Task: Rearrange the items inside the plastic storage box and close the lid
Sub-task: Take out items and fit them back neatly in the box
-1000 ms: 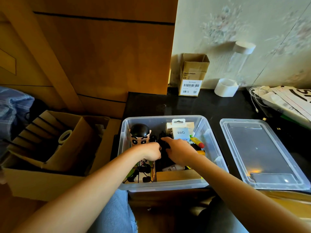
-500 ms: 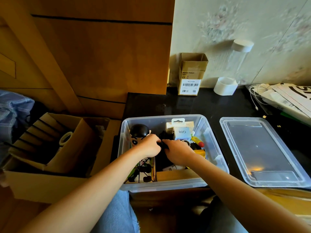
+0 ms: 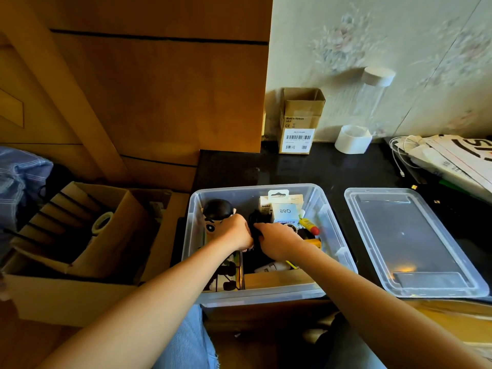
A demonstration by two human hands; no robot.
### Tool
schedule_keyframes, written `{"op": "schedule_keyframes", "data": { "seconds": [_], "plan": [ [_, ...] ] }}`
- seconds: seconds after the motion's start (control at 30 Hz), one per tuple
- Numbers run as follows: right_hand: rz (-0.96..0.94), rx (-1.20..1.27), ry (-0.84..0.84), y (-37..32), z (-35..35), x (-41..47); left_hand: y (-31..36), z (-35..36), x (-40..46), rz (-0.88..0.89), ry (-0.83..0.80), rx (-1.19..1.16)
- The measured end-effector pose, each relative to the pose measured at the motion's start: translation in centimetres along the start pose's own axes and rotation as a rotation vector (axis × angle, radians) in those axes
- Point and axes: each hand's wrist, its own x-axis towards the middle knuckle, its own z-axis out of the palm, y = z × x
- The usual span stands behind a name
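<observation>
The clear plastic storage box [image 3: 338, 235] stands open on the black counter, its clear lid [image 3: 410, 243] lying flat to its right. Both my hands are inside the box. My left hand [image 3: 235, 233] and my right hand [image 3: 278, 242] meet at the middle and both grip a black object [image 3: 254, 221] between them, mostly hidden by the fingers. A black-haired cartoon figure [image 3: 217, 211] stands at the box's back left, partly behind my left hand. A white carded pack marked 880 [image 3: 286, 210], a yellow tube with a red cap [image 3: 308, 226] and a wooden block [image 3: 277, 279] also lie inside.
An open cardboard box [image 3: 80, 235] with a tape roll [image 3: 102, 222] sits left of the storage box. At the back wall stand a small labelled carton [image 3: 299, 121] and a clear tube on a white base [image 3: 354, 139]. Papers and a white cable [image 3: 452, 158] lie at the far right.
My two hands have drawn together over the black object at the box's middle and shifted slightly toward the back. The box and lid have not moved.
</observation>
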Motion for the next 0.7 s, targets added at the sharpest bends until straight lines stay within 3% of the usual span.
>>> {"op": "schedule_keyframes", "data": {
  "seconds": [0.27, 0.4, 0.6, 0.7],
  "plan": [
    [0.014, -0.025, -0.032, -0.2, -0.1, -0.1, 0.1, 0.5, -0.2, 0.075, 0.175, 0.110],
    [-0.028, 0.022, -0.023, 0.2, -0.6, -1.2, 0.5, 1.3, 0.3, 0.073, 0.080, 0.299],
    [-0.032, 0.328, 0.259, 1.8, -2.3, -3.4, 1.3, 0.1, 0.2, 0.079, -0.103, 0.333],
    [0.000, 0.418, 0.360, 2.8, -3.1, -4.0, 1.4, -0.1, -0.3, 0.151, -0.082, 0.348]
  ]
}}
